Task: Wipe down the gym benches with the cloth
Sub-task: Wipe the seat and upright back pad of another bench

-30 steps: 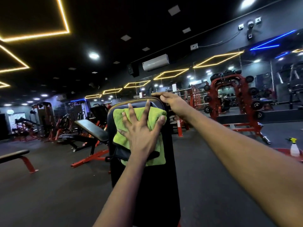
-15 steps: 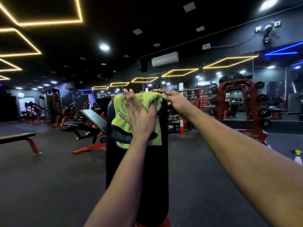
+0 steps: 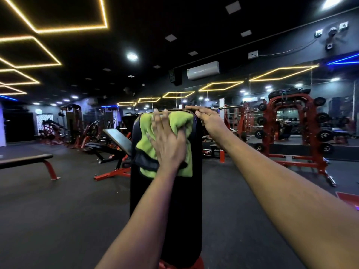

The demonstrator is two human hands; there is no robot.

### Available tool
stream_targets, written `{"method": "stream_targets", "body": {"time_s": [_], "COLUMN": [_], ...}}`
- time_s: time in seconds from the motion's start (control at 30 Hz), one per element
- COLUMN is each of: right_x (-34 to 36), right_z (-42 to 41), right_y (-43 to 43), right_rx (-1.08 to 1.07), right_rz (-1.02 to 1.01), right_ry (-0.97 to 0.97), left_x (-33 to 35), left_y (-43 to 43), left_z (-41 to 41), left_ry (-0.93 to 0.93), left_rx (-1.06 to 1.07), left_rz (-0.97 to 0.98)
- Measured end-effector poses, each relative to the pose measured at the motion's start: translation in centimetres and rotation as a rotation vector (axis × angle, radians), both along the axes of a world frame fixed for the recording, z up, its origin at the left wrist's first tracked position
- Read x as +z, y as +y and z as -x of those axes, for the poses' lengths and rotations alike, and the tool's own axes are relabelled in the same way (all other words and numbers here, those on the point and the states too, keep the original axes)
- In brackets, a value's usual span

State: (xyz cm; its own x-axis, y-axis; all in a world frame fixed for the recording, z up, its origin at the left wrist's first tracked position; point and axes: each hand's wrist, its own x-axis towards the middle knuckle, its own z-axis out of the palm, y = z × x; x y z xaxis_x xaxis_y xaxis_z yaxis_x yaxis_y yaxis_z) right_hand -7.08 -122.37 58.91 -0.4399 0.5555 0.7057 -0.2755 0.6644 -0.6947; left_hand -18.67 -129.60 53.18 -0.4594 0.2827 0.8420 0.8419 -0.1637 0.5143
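Green cloth (image 3: 147, 125) is lying bunched against the upper face of the upright black bench pad (image 3: 182, 200), and I am pressing it flat there with my left hand (image 3: 169, 144), fingers straight and spread, gripping nothing. My hand and forearm are covering the cloth's middle and much of the pad below it. My right hand (image 3: 209, 121) is resting on the pad's top right corner, fingers lying fairly straight along the top edge, thumb against the side. A dark piece is showing at the cloth's lower left; I cannot tell what it is. The pad is blocking my view of what stands behind it. To my left, an incline bench (image 3: 116, 136) and a flat bench (image 3: 25, 161) are standing well apart on the dark floor (image 3: 58, 210). To my right, a red rack (image 3: 295, 123) is carrying weight plates (image 3: 324, 135).
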Motion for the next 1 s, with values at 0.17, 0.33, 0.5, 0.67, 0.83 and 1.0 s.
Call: {"method": "stream_targets", "body": {"time_s": [0.17,0.33,0.5,0.67,0.83,1.0], "right_x": [-0.1,-0.5,-0.9,-1.4,-1.5,-1.9], "right_z": [-0.2,0.4,0.4,0.3,0.3,0.6], "right_y": [0.4,0.4,0.1,0.3,0.6,-0.4], "right_rx": [0.035,0.015,0.004,0.021,0.033,-0.031], "right_rz": [0.036,0.026,-0.011,-0.001,-0.018,-0.033], "right_ry": [-0.023,0.019,0.042,0.016,0.012,0.027], "left_x": [0.9,-6.9,-4.8,1.7,-4.7,-10.2], "left_y": [-0.4,-1.8,-1.4,0.3,-0.2,-2.2], "left_z": [1.3,-0.1,-0.5,-0.6,-2.6,-3.0], "left_ry": [0.173,0.212,0.164,0.087,0.015,0.048], "left_rx": [-0.025,-0.07,-0.028,0.041,0.115,0.046], "left_rz": [-0.074,-0.088,-0.04,-0.03,-0.038,0.022]}}
